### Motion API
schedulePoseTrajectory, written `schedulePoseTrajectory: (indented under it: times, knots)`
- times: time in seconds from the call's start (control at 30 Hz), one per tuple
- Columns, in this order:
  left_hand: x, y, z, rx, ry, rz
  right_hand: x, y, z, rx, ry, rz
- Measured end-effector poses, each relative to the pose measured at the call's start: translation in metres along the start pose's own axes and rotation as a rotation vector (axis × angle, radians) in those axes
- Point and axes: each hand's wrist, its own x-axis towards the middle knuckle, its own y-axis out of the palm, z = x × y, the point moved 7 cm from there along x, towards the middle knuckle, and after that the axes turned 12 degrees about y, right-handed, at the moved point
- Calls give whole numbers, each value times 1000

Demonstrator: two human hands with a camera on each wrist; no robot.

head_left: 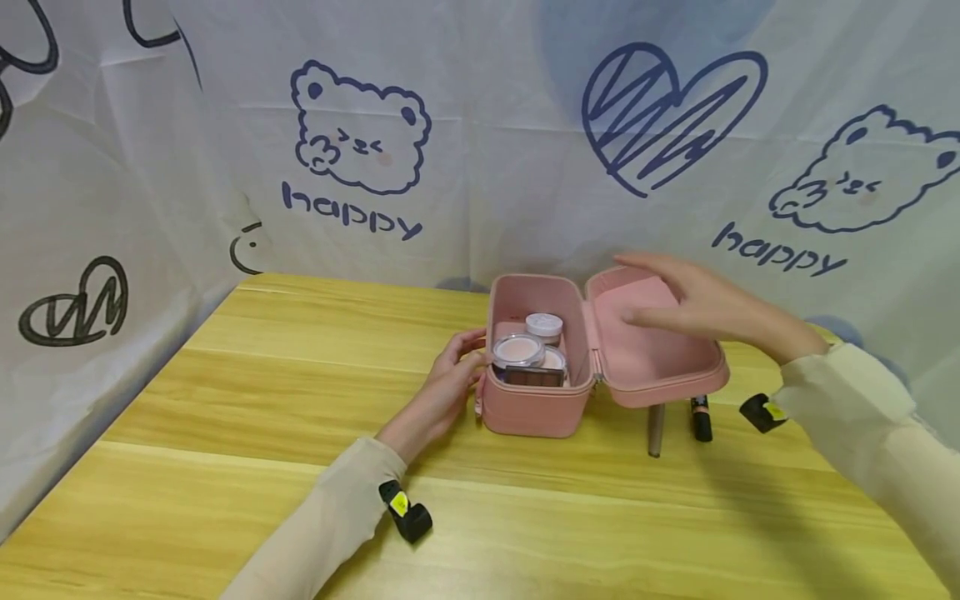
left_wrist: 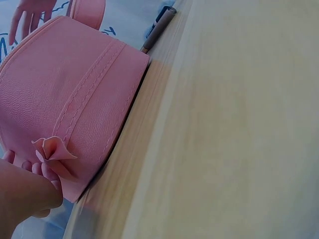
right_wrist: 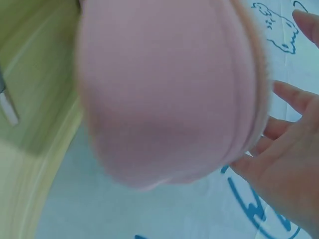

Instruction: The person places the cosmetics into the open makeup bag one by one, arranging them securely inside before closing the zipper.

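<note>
A pink makeup case (head_left: 536, 414) stands with its lid (head_left: 637, 333) swung out to the right. Inside lie a round clear-lidded compact (head_left: 518, 351), a white-capped jar (head_left: 543, 326) and a dark palette (head_left: 534, 377). My left hand (head_left: 448, 383) holds the case's left side with bent fingers. Near its fingertips is a pink bow (left_wrist: 52, 148) on the case, in the left wrist view. My right hand (head_left: 693, 304) is over the lid, thumb and fingers spread. In the right wrist view some fingertips are at the lid's edge; exact contact is unclear.
Under and beside the lid, a slim brownish tube (head_left: 656, 431) and a black tube (head_left: 701, 421) lie on the wooden table (head_left: 247, 425). A white cloth printed with bears and hearts (head_left: 510, 167) hangs behind the table. Both sleeves carry black wrist devices.
</note>
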Motion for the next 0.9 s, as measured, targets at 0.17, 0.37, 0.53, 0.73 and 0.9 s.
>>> schedulePoseTrajectory:
  times: [0.17,0.37,0.53,0.73,0.9]
  knots:
    - [0,-1,1,4,4,1,-3,0,-16,22,35,-37]
    - [-1,1,1,7,-1,13,-8,0,-30,46,48,-82]
    - [-1,1,1,13,-5,18,-14,-8,-46,52,99,-138]
    - [0,0,0,8,-4,12,-23,-15,-69,92,146,-186]
    - [1,-1,1,8,-3,12,-30,-14,-81,121,143,-211]
